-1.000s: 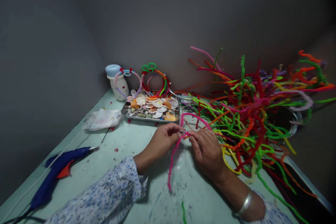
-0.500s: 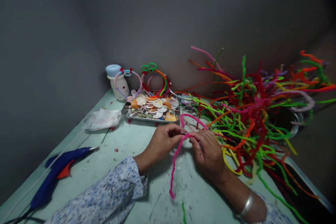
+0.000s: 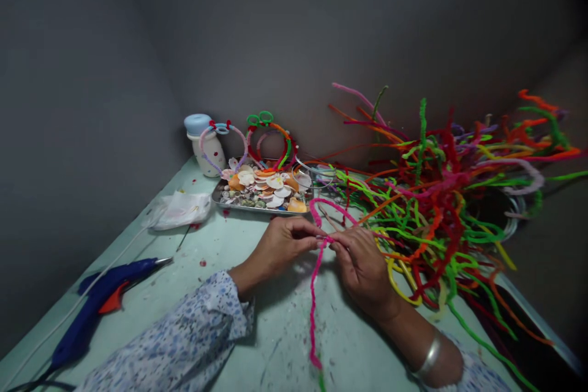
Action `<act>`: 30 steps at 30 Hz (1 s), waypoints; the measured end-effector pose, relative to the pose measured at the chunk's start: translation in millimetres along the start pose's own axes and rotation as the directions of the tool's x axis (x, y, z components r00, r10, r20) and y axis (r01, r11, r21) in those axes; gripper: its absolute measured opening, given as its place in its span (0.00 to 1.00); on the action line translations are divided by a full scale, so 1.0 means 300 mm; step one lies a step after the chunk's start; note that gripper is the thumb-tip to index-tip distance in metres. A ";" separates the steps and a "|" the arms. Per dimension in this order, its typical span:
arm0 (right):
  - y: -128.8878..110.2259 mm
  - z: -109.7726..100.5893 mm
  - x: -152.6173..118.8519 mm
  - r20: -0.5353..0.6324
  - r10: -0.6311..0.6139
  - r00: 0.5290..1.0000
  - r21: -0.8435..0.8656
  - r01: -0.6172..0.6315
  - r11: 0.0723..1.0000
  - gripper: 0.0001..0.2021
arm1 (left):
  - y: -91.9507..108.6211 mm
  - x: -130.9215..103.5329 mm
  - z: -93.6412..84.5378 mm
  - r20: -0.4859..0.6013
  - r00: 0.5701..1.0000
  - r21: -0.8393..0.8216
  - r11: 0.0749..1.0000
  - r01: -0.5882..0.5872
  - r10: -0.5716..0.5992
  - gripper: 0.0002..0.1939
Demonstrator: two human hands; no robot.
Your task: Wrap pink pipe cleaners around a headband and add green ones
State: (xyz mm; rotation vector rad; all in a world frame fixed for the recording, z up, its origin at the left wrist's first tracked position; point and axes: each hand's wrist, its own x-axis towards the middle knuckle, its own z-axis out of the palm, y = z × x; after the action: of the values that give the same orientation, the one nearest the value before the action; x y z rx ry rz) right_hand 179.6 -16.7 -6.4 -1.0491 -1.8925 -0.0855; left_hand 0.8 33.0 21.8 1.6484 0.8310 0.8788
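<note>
- Head view, centre: the left hand [image 3: 278,248] reaches in with thumb and fingertips drawn together in a narrow pinch on the pink fuzzy stem [image 3: 313,303].
- Head view, right of centre: the right hand [image 3: 367,266] has its fingers curled in, thumb and forefinger closed on the same stem just beside the left fingertips; a silver bangle [image 3: 430,356] circles that wrist.
- The stem hangs from between the hands toward the bottom of the frame, its lower end by a green stem [image 3: 321,382]. A pink loop [image 3: 337,203] rises just above the fingers — whether it and the hanging length are one piece, I cannot tell.
- Upper middle: a metal tray [image 3: 252,209] heaped with shells [image 3: 275,181]; a pink-and-blue hoop [image 3: 245,142] and a hoop topped with green rings [image 3: 289,135] stand upright at its back. A white bottle [image 3: 212,156] with a blue cap is just left of it.
- Left: a plastic packet [image 3: 186,209] lies below the bottle, and a blue glue gun [image 3: 76,327] rests at lower left, a pale cable [image 3: 59,321] across it.
- Right: a tangled pile of coloured stems [image 3: 443,196] fills that side — red, green, orange, yellow.
- All this sits on a pale green table [image 3: 271,343].
</note>
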 end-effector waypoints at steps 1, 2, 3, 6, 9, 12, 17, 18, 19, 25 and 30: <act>0.000 0.000 0.000 0.001 -0.003 1.000 0.007 0.003 1.000 0.09 | -0.003 0.000 -0.001 0.000 1.000 -0.013 1.000 0.004 -0.004 0.08; 0.001 -0.001 0.000 0.001 -0.006 1.000 0.014 0.006 1.000 0.09 | -0.006 0.001 -0.001 -0.003 1.000 -0.024 1.000 0.008 -0.008 0.07; 0.001 -0.001 0.001 0.001 -0.010 1.000 0.018 0.010 1.000 0.09 | -0.008 0.001 0.000 -0.009 1.000 -0.031 0.999 0.010 -0.011 0.07; 0.002 -0.001 0.002 -0.003 -0.008 1.000 0.026 0.008 1.000 0.09 | -0.010 -0.001 0.008 -0.032 0.999 -0.017 1.000 -0.018 0.017 0.05; 0.001 -0.002 0.002 -0.011 -0.006 1.000 0.031 0.006 1.000 0.09 | -0.003 -0.006 0.018 -0.062 0.994 0.030 0.996 -0.087 0.089 0.05; -0.001 -0.001 -0.001 -0.011 0.002 1.000 0.036 -0.002 0.999 0.09 | 0.005 -0.009 0.021 -0.084 0.981 0.099 0.981 -0.164 0.172 0.04; -0.006 0.003 -0.006 -0.007 0.059 0.998 0.049 -0.059 0.997 0.08 | 0.005 -0.008 0.015 -0.061 0.952 0.192 0.940 -0.283 0.299 0.05; -0.007 0.003 -0.007 -0.008 0.063 0.998 0.050 -0.062 0.997 0.08 | 0.004 -0.007 0.015 -0.058 0.947 0.200 0.933 -0.300 0.317 0.05; -0.007 0.003 -0.007 -0.010 0.061 0.998 0.051 -0.061 0.997 0.08 | 0.003 -0.008 0.015 -0.058 0.943 0.205 0.928 -0.311 0.329 0.05; -0.005 0.006 -0.006 -0.009 0.044 0.999 0.052 -0.043 0.998 0.08 | 0.002 -0.013 0.021 -0.097 0.931 0.222 0.919 -0.325 0.353 0.04; -0.007 0.005 -0.004 -0.013 0.053 0.998 0.056 -0.053 0.997 0.08 | -0.009 -0.016 0.022 -0.089 0.917 0.244 0.901 -0.359 0.390 0.05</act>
State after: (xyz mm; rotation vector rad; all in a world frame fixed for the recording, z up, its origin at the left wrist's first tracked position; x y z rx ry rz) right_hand 177.3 -18.1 -7.4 -1.0574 -1.8426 -0.0094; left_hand 4.0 26.5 17.4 2.0066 0.7344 1.2129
